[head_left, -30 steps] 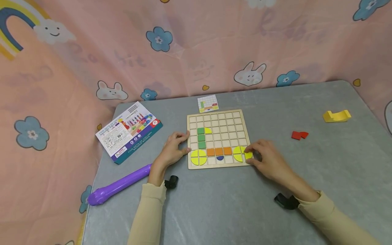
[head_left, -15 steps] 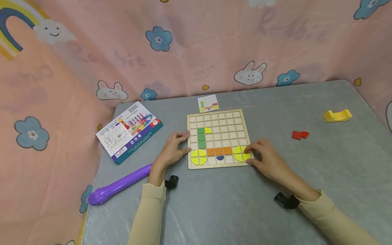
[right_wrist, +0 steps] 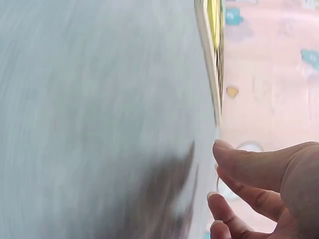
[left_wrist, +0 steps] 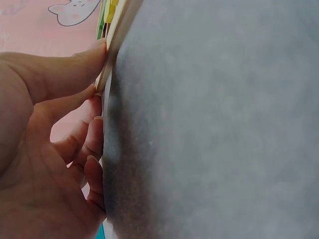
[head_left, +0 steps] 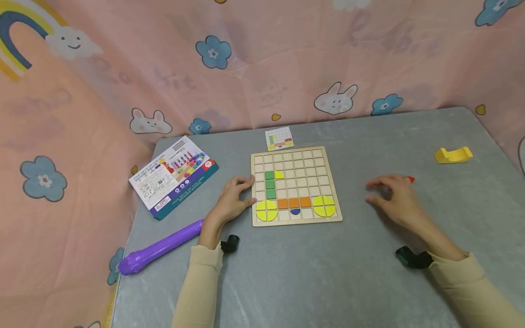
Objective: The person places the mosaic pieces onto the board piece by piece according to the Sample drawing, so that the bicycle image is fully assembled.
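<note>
A wooden grid board lies mid-table. Its tiles are a green column topped by a yellow quarter circle, an orange row, a blue half circle and two yellow circles made of quarter pieces. Against the board's left edge rest the thumb and fingers of my left hand. My right hand is over the table right of the board, thumb and fingers apart with nothing between them. It mostly covers the red pieces; a red tip shows behind it.
A small pattern card lies behind the board. To the left are a toy box and a purple stick. A yellow curved block stands at the far right. A pink patterned cloth hangs behind the table.
My right hand has pressed the last yellow quarter into the right circle, let go, and moved right to the red pieces. My left hand has stayed at the board's edge.
</note>
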Tool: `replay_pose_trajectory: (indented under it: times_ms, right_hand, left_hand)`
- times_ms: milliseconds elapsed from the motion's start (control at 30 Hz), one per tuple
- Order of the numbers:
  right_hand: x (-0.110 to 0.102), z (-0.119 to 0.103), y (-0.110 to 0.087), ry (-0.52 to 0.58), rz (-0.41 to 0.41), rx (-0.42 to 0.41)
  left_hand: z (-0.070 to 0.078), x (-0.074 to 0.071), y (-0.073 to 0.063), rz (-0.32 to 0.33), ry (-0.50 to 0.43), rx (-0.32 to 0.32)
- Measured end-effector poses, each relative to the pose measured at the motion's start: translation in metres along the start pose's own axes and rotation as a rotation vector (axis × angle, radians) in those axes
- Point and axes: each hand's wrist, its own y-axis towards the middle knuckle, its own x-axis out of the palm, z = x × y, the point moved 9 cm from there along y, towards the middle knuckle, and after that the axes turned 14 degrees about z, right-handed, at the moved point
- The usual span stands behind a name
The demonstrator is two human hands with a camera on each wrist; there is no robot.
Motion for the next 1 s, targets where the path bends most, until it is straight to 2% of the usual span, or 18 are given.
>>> replay_pose_trajectory:
  times_ms: [100, 167, 300, 467, 600, 1000]
  right_hand:
    - [-0.01, 0.012, 0.004, 0.002, 0.044, -0.033]
    - [-0.015, 0.022, 0.007, -0.007, 0.061, -0.025]
    - [-0.024, 0.042, 0.012, -0.037, 0.084, 0.031]
    - [-0.028, 0.059, 0.015, -0.08, 0.043, 0.11]
    - [-0.028, 0.063, 0.014, -0.1, 0.001, 0.146]
    - [-0.019, 0.054, 0.016, -0.133, -0.069, 0.153]
  left_hand:
    - [0.0, 0.0, 0.0, 0.0, 0.002, -0.003]
    - [0.0, 0.0, 0.0, -0.002, 0.002, -0.006]
    - [0.0, 0.0, 0.0, -0.003, -0.002, -0.008]
    - [0.0, 0.0, 0.0, -0.004, 0.002, -0.006]
    - [0.001, -0.001, 0.0, -0.002, 0.0, -0.002]
    - [0.001, -0.001, 0.0, -0.002, -0.005, 0.002]
